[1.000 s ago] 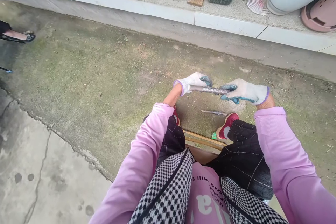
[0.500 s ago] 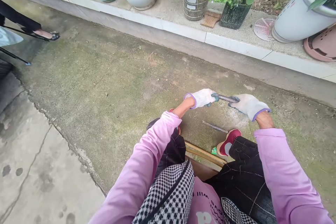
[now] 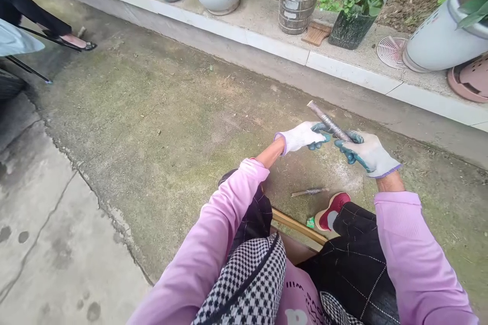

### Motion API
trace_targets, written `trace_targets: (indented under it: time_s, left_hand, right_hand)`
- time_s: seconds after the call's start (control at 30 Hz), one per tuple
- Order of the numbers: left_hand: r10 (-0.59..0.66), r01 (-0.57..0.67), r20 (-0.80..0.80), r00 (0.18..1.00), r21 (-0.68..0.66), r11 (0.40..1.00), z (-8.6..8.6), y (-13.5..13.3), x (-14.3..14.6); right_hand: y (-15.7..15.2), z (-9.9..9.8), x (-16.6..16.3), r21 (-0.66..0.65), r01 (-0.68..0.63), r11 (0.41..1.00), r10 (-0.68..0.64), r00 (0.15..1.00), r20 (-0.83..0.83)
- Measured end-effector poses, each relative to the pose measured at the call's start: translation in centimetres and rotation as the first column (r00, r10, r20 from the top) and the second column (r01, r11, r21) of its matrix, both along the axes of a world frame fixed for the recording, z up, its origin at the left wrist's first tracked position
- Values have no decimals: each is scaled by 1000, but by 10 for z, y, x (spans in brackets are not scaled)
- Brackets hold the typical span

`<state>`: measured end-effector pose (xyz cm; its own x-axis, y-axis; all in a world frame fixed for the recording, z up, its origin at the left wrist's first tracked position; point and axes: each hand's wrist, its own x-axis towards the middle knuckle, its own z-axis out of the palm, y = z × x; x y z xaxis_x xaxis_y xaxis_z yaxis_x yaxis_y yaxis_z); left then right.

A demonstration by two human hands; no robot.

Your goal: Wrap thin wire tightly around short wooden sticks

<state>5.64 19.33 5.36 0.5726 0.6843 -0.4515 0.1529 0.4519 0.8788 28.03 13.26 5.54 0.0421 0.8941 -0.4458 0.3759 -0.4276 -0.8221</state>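
Swung from its earlier near-level pose, the silver-wrapped rod (image 3: 331, 124) slants toward the front edge of the ledge (image 3: 272, 44), its near end clasped in the right hand (image 3: 368, 151). The left hand (image 3: 305, 137) half curls beside it, contact unclear. Another rod (image 3: 310, 192) lies near the red shoe (image 3: 332, 210).

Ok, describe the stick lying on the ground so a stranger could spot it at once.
From the white-edged ledge of plant pots, come down across the concrete to the person's red shoe. Just off its toe lies a thin stick, silvery around the middle. Unlike the similar wrapped stick held in the right hand, this one is on the ground.
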Motion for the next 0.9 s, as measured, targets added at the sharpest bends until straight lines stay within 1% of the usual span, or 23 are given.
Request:
trace_targets:
  time_s: [0.1, 0.17, 0.2, 0.27, 0.37, 0.43, 0.5, 0.6, 0.73, 0.83, 0.9]
  left_hand:
    - [87, -84, 43, 995, -64, 994, 1, 4, 2]
    - [164, -157, 55, 985, -114, 981, 1, 4, 6]
    - [195, -186, 58, 979, -139, 973, 0, 4, 8]
    - [242, -228, 54, 969, -191, 955, -1, 3, 13]
    - [294, -279, 19, 956, -260, 924, -4, 0, 19]
    - [312, -296, 5, 950, -301, 906, -5, -3, 23]
    - [309, -286, 14, 951, -341, 896, -6, -5, 25]
    - [289, -252, 41, 956, -385, 888, -10, -8, 28]
    - [274, -217, 79, 958, -418, 882, -20, -9, 30]
    - [261, -187, 116, 958, -439, 879, -26, -10, 31]
    - [263, -186, 129, 956, -427, 885, -25, -10, 30]
  right_hand:
    - [-3, 10, -4, -64, -54, 996, 49, 996, -80]
    - [-5, 12, -4, -88, -109, 990, 104, 993, -61]
    - [-5, 11, -4, -80, -134, 988, 133, 991, -10]
    - [-5, 6, -1, -9, -175, 984, 174, 969, 176]
    - [-2, -4, 4, 138, -265, 954, 168, 859, 484]
    - [-1, -11, 6, 183, -307, 934, 140, 786, 601]
    - [-2, -16, 8, 177, -327, 928, 133, 737, 662]
    - [-2, -20, 9, 156, -342, 927, 145, 709, 690]
    - [-2, -19, 12, 138, -352, 926, 170, 713, 680]
    - [-3, -13, 12, 134, -320, 938, 164, 748, 643]
    - [-5, -7, 9, 136, -261, 956, 137, 804, 578]
